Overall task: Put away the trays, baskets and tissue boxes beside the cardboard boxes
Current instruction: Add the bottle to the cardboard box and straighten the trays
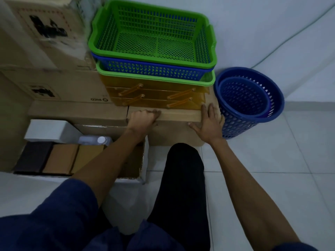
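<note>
A green mesh basket (152, 31) sits nested in a blue basket (154, 68) and a green tray (208, 79). Under them lie stacked amber trays (155, 96), all resting on a cardboard box (174, 131). My left hand (143, 119) curls over the box's front top edge at its left end. At the box's right corner my right hand (208, 122) lies flat with fingers spread, touching the lowest amber tray. To the right, round blue baskets (252, 104), one nested inside the other, stand on the floor.
Stacked cardboard boxes (45, 51) fill the left side. An open carton (141, 167) holds small brown boxes (60, 158), a white box (47, 130) and a bottle (97, 140). White floor tiles (290, 160) spread to the right. My dark trouser leg (183, 178) stands before the box.
</note>
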